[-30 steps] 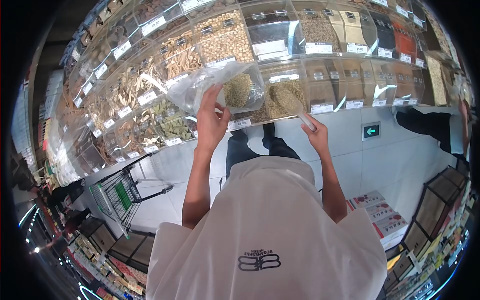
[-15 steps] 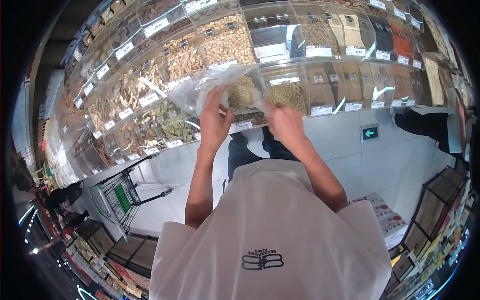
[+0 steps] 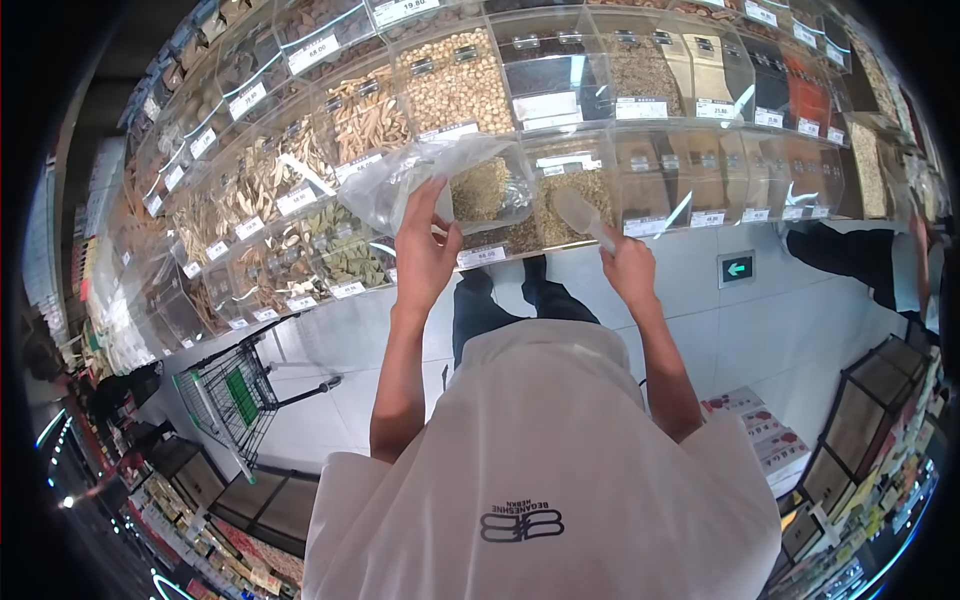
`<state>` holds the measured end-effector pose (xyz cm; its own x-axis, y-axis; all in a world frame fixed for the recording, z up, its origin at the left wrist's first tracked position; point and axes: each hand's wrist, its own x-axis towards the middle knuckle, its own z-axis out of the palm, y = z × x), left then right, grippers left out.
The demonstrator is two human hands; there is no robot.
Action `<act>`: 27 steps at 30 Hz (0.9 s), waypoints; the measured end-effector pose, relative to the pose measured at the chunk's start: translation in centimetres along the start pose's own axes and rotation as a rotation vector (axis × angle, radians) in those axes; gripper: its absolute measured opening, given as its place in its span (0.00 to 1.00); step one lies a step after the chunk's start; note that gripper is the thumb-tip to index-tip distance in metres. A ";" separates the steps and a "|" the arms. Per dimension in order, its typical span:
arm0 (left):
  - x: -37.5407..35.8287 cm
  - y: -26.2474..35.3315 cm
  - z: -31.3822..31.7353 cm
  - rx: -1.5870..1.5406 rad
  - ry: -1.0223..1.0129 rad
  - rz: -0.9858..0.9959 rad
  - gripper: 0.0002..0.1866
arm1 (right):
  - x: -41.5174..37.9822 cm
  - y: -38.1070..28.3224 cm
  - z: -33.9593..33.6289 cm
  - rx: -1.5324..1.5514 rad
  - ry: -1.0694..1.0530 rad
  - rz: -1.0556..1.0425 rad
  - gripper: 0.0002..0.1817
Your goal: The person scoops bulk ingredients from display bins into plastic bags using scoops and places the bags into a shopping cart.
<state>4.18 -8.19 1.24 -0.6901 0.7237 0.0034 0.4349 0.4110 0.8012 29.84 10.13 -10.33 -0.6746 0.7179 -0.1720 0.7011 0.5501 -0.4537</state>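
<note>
Right hand (image 3: 628, 266): fingers closed round handle of scoop (image 3: 577, 213), bowl beyond fingertips, over herb bin (image 3: 572, 243). Left hand (image 3: 426, 258): fingers curved against plastic bag (image 3: 375, 195), cannot tell if pinching; bagged herbs (image 3: 480, 190) right of fingertips.

Your pale shirt (image 3: 540, 420) carried print that stood upside down in view — a double-B emblem (image 3: 522, 526) edged by small lettering (image 3: 522, 505) that looked like BEGANESHNE, plus a shorter word. On the clear bins (image 3: 548, 75) you could read 19.80 on one price tag (image 3: 404, 10), 68.00 on a second tag (image 3: 313, 53) to its left and 25.80 on a third tag (image 3: 714, 110) farther right — most others were too blurred. A floor sign (image 3: 738, 269) showed a green arrow pointing left.
</note>
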 end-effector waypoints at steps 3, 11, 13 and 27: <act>0.4 -0.1 0.2 0.005 -0.014 0.011 0.35 | 2.5 0.0 4.1 0.001 -0.006 -0.012 0.24; 0.2 -0.5 0.1 0.008 -0.026 -0.015 0.36 | 7.4 3.9 10.1 -0.143 0.031 -0.160 0.22; 0.3 -0.5 0.1 0.015 -0.027 -0.019 0.36 | 7.5 3.9 9.9 -0.189 0.061 -0.224 0.20; -0.1 -0.3 -0.4 -0.015 0.007 -0.007 0.34 | 6.6 4.1 9.6 -0.363 0.079 -0.253 0.13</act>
<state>3.94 -8.61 1.24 -0.6971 0.7170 0.0022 0.4217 0.4076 0.8100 26.02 13.07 -21.71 -0.8254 0.5642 -0.0213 0.5615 0.8165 -0.1343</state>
